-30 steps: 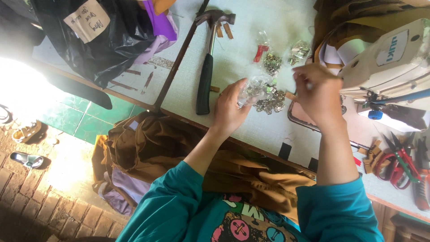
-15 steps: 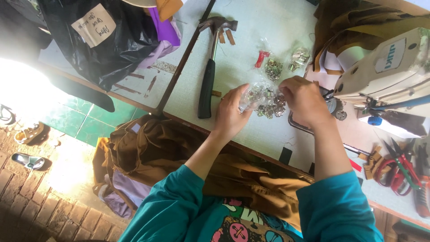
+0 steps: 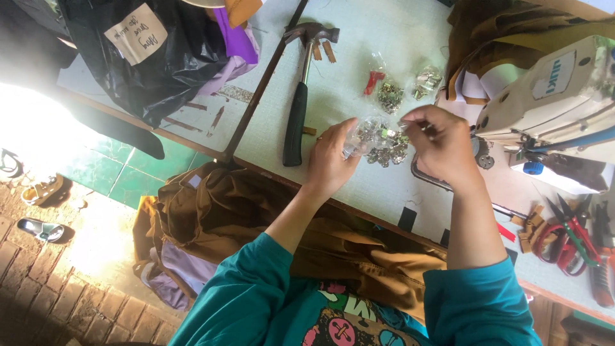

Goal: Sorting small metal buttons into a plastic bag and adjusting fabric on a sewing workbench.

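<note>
**Two hands at a clear bag of small metal pieces on a sewing table**

Head camera, looking straight down: a person in a teal top sits at a pale worktable [image 3: 359,38]. The left hand [image 3: 332,157] curls its fingers around the near edge of a small clear plastic bag [image 3: 378,138] and grips it. The bag lies on the table between the two hands; it is crinkled and see-through, and packed with tiny shiny silver-coloured metal pieces, too small to name more exactly. The right hand [image 3: 442,144] is closed in a pinch at the bag's far top corner, thumb and fingertips pressed together; whether they hold a piece or the plastic cannot be told.

Two more small bags [image 3: 389,96] of similar pieces lie just beyond, near a red item. A black-handled claw hammer [image 3: 298,112] lies to the left of the hands. A white sewing machine [image 3: 551,96] stands to the right. Red-handled scissors [image 3: 567,234] rest near the table's right edge. Brown fabric [image 3: 218,211] hangs over the near edge.
</note>
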